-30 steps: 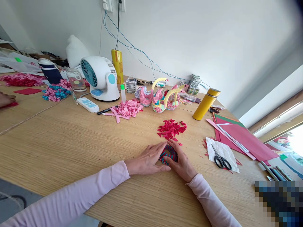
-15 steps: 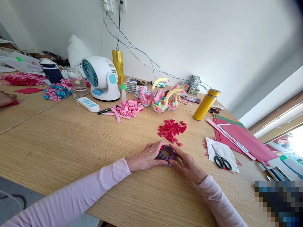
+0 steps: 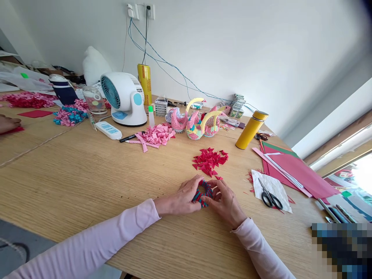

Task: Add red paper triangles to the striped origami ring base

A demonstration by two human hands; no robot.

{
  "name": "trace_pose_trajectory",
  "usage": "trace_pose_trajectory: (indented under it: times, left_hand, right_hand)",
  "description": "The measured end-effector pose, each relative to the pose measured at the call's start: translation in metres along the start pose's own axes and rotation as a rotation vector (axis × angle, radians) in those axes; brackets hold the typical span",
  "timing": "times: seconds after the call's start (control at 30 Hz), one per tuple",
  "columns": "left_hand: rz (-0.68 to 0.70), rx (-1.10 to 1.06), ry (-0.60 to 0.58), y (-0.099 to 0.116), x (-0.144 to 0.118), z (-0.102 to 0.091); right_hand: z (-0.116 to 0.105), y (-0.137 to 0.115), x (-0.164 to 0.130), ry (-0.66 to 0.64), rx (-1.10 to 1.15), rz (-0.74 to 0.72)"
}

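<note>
Both hands close around a small ring of folded red and teal paper pieces point(image 3: 202, 192), lifted on edge just off the wooden table point(image 3: 87, 174), near its front edge and right of the middle. The left hand point(image 3: 181, 198) cups the ring's left side, fingers curled over the top and thumb beneath. The right hand point(image 3: 225, 201) pinches the right side with its fingertips, palm turned inward. Both wrists rest low on the wood, pale pink sleeves running back to the near edge.

Just behind the ring lies a loose heap of red folded paper triangles point(image 3: 209, 159). Toward the right edge, black-handled scissors point(image 3: 269, 195) lie on a white paper scrap, with red paper sheets point(image 3: 293, 166) beyond and a yellow metal flask point(image 3: 250, 130) standing upright. Along the far edge, by a white wall, stand pink and yellow folded paper swans point(image 3: 197, 122) and a white and blue desk fan point(image 3: 123, 99). Another person's hand point(image 3: 8, 123) rests at the far left edge.
</note>
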State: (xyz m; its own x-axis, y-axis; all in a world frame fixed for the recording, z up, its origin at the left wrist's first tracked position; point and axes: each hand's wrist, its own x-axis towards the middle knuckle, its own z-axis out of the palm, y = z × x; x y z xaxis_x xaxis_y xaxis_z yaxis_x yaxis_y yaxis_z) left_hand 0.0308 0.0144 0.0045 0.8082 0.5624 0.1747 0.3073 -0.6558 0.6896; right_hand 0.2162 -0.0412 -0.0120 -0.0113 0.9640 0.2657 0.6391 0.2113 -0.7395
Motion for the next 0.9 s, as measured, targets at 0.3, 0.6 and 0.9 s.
trace_pose_trajectory:
  times: [0.3, 0.6, 0.9]
  left_hand:
    - [0.042, 0.108, 0.002, -0.017, 0.006, -0.001]
    - [0.068, -0.067, -0.100, -0.026, 0.008, -0.026]
    - [-0.046, -0.038, 0.027, -0.012, 0.002, -0.012]
  right_hand:
    - [-0.005, 0.007, 0.002, -0.145, 0.393, 0.197]
    - [-0.004, 0.005, 0.001, -0.193, 0.516, 0.248]
    - [0.002, 0.004, 0.000, -0.227, 0.592, 0.241]
